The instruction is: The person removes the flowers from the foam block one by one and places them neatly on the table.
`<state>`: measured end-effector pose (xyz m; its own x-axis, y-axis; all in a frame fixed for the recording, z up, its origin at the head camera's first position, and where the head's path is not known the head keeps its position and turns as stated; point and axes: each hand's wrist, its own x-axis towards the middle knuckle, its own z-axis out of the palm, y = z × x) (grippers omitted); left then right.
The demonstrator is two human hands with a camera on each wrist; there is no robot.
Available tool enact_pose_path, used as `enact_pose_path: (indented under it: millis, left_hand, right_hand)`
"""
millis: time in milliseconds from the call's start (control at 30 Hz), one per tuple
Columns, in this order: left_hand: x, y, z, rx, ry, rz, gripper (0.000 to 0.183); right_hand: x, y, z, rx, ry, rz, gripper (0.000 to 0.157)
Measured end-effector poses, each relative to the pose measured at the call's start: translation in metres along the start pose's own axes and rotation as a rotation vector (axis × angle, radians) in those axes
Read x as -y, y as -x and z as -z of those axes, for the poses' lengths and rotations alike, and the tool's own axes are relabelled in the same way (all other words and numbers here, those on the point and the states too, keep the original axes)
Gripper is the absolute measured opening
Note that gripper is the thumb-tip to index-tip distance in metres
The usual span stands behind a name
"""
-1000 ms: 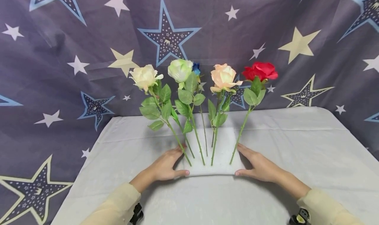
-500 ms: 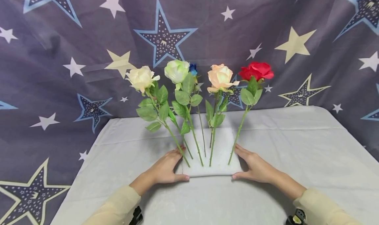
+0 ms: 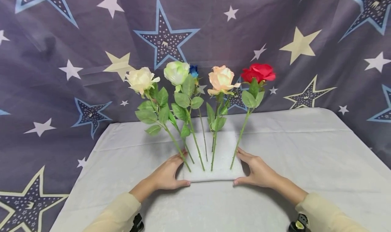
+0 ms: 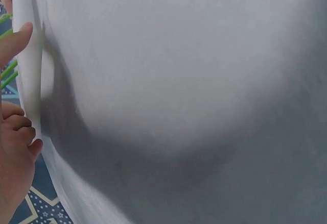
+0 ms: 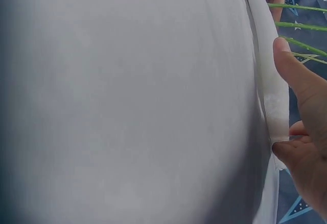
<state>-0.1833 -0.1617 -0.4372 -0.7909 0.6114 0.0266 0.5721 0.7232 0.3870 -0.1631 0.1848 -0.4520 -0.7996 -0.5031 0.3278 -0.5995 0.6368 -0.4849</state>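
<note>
A white foam block (image 3: 224, 157) lies on the table, several artificial roses standing in it. From the left come a cream rose (image 3: 141, 80), a pale green rose (image 3: 176, 72), a blue flower (image 3: 193, 71) partly hidden behind it, a peach rose (image 3: 222, 78) and a red rose (image 3: 258, 72). My left hand (image 3: 166, 173) grips the block's left side, thumb at the front edge. On the right side my right hand (image 3: 258, 172) holds the block likewise. Curled fingers at the block's edge (image 5: 276, 101) show in the right wrist view.
A light grey cloth (image 3: 305, 150) covers the table. Behind it hangs a dark purple curtain (image 3: 207, 15) printed with stars. Green leaves (image 3: 146, 116) spread out to the left of the stems. Dark wrist devices (image 3: 297, 223) sit below both sleeves.
The whole scene slides a little to the left as the head view turns slightly right. Both hands keep their hold on the foam block, and the roses stand as before.
</note>
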Motion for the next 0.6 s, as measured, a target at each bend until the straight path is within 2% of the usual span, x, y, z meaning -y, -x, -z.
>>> enact_pose_path:
  millis: [200, 600]
  left_hand:
    - [0.005, 0.006, 0.003, -0.004, 0.013, 0.017, 0.097]
    - [0.017, 0.023, 0.006, -0.064, -0.026, 0.033, 0.094]
  right_hand:
    - [0.001, -0.006, -0.007, -0.003, -0.022, 0.004, 0.097]
    - [0.012, -0.018, -0.015, 0.014, -0.065, 0.013, 0.093]
